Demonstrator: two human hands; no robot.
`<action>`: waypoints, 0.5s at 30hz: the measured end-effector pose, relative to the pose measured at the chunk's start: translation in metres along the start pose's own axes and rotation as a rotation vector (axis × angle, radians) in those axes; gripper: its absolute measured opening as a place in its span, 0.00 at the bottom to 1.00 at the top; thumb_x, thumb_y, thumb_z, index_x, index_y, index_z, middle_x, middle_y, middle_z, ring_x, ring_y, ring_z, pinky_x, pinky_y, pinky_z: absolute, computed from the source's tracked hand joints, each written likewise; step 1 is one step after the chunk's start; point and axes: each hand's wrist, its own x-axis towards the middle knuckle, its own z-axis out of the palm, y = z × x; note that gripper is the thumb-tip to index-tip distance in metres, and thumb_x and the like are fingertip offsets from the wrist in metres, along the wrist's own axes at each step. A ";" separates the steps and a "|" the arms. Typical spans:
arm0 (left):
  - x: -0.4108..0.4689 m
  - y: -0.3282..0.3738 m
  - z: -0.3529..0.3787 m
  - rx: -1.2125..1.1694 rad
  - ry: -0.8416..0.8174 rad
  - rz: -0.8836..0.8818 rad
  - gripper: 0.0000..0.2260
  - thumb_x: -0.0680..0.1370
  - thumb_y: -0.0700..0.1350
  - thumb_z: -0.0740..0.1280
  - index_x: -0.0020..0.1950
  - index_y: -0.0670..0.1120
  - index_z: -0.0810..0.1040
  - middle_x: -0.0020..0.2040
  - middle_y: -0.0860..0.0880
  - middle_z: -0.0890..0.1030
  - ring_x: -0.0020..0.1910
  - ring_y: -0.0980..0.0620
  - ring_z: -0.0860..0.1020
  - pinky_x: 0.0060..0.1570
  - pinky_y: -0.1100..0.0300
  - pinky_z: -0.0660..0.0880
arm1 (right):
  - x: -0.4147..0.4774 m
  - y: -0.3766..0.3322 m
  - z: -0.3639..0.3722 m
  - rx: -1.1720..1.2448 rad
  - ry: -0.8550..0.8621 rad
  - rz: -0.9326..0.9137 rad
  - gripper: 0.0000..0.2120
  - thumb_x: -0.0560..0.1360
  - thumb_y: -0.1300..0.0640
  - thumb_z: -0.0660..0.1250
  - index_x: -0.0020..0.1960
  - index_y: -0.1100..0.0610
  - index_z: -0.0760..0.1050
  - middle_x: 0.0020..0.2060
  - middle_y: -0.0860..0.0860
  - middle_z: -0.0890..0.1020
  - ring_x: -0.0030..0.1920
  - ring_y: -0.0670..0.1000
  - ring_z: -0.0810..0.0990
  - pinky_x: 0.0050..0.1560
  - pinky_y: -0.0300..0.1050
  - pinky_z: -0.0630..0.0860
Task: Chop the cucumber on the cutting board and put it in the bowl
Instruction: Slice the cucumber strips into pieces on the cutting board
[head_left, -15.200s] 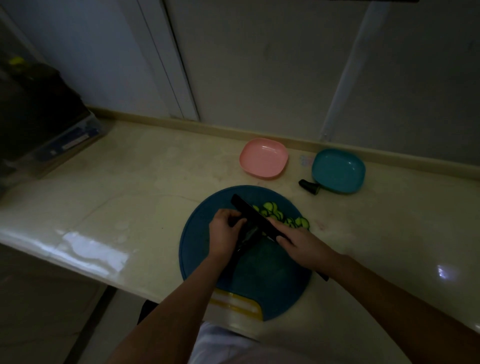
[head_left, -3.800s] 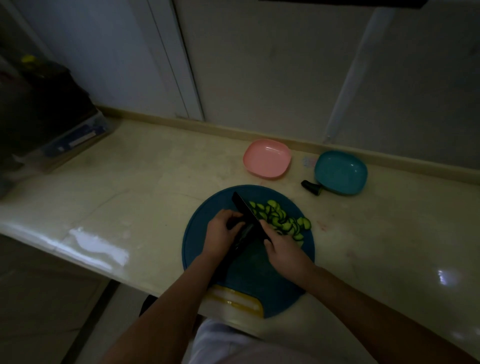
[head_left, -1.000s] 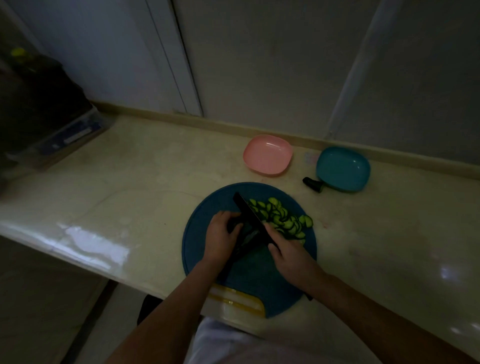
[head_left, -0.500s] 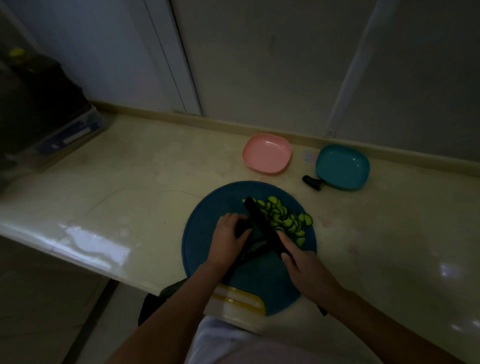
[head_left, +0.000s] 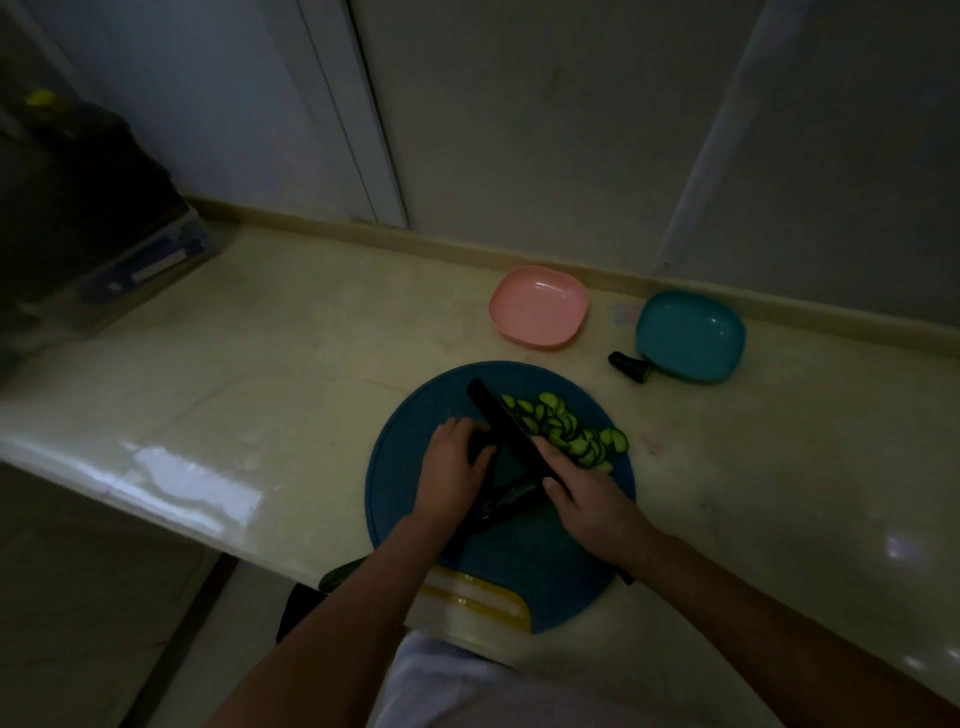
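Cucumber: partly sliced. The uncut length lies on the cutting board, dark and largely hidden under the left hand, whose grip curls over it with the fingers bent just beside the blade.

Right hand: grip closed round the handle of a black knife. The blade slants across the board between the left hand and the cut pieces. In this dim light it cannot be told whether the edge touches the cucumber.

Slices: a heap of thin green rounds on the far right part of the board, touching the far side of the blade.

Pink bowl and teal bowl: on the bench behind the board, well apart from the slices. Nothing shows inside either.

Cut-off end: on the bench against the teal bowl's near left edge.

Progress, as judged: chopping is well under way but not finished. The transfer to a bowl is not yet begun, and which bowl is meant cannot be told.
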 end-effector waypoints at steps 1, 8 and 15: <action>0.000 0.001 0.001 -0.002 0.006 -0.008 0.08 0.74 0.41 0.69 0.52 0.42 0.77 0.47 0.45 0.77 0.49 0.50 0.73 0.42 0.67 0.62 | 0.000 0.001 0.000 -0.001 -0.005 0.000 0.26 0.80 0.57 0.55 0.75 0.46 0.51 0.55 0.63 0.79 0.52 0.61 0.78 0.54 0.58 0.74; -0.001 0.004 0.001 0.009 0.026 -0.032 0.07 0.74 0.41 0.69 0.50 0.41 0.77 0.46 0.45 0.76 0.47 0.49 0.72 0.40 0.65 0.61 | -0.005 0.003 0.002 0.011 0.022 -0.009 0.26 0.80 0.58 0.56 0.75 0.47 0.52 0.58 0.61 0.77 0.56 0.60 0.75 0.59 0.54 0.72; -0.001 0.004 0.001 0.006 0.035 -0.036 0.06 0.74 0.41 0.69 0.49 0.41 0.76 0.45 0.45 0.76 0.46 0.50 0.72 0.40 0.64 0.62 | -0.008 0.003 0.001 0.007 0.020 -0.034 0.26 0.80 0.59 0.56 0.74 0.44 0.51 0.60 0.57 0.77 0.57 0.56 0.76 0.59 0.49 0.72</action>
